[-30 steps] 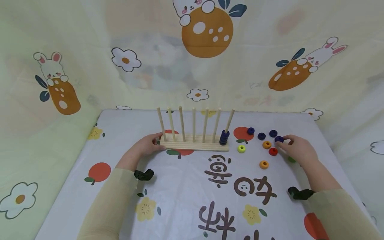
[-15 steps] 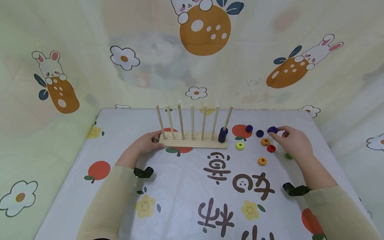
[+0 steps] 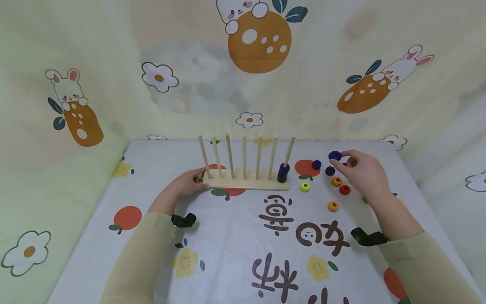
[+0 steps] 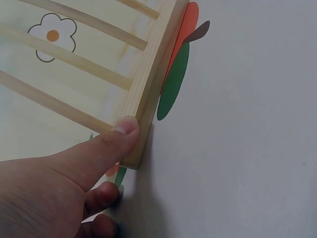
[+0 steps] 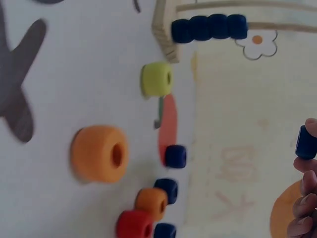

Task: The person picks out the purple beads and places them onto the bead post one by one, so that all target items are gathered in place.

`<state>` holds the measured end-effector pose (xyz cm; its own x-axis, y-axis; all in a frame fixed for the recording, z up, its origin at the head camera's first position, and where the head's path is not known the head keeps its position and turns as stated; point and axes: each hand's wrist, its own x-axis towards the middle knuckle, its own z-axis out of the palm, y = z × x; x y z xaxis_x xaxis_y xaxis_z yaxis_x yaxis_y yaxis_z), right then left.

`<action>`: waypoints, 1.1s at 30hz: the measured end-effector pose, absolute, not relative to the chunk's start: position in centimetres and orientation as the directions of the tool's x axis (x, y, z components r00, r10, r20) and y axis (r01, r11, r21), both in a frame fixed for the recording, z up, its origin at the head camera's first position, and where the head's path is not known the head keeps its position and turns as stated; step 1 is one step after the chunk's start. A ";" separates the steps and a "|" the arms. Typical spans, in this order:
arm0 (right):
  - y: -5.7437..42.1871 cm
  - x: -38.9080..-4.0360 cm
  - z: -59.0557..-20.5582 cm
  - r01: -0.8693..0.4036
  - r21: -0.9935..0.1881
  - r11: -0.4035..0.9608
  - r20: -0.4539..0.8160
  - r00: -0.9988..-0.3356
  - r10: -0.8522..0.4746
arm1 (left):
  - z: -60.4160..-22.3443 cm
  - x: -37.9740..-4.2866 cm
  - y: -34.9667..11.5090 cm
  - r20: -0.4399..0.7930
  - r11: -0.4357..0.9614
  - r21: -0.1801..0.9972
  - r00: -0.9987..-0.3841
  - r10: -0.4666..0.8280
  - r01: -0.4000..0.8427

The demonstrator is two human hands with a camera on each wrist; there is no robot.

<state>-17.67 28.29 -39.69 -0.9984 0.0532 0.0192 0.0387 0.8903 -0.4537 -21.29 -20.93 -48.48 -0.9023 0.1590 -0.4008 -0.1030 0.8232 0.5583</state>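
A wooden peg stand [image 3: 247,182] with several upright pegs rests on the table. Several dark blue beads [image 3: 283,173] are stacked on its rightmost peg; the other pegs are bare. My left hand [image 3: 185,184] grips the stand's left end, the thumb lying on the base [image 4: 141,106] in the left wrist view. At the right, my right hand [image 3: 366,174] pinches a dark blue bead [image 3: 335,156] between thumb and fingers, raised above the tabletop. That same bead [image 5: 306,143] shows at the right edge of the right wrist view.
Between stand and right hand lie loose beads: a yellow-green one [image 3: 305,187], blue ones [image 3: 317,164], orange ones [image 3: 333,206] and a red one [image 3: 344,189]. One more blue bead is partly hidden behind the right fingers. A printed cloth [image 3: 228,245] covers the table.
My right hand has lifted the pinched blue bead from among the loose ones and carried it up and to the left. The left hand keeps its grip on the stand.
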 end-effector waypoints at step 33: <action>19.6 -17.8 -33.2 -0.141 -0.598 0.789 0.218 -0.976 -0.009 | -48.5 -21.4 -21.1 -0.386 0.829 0.553 -0.906 0.171 -0.079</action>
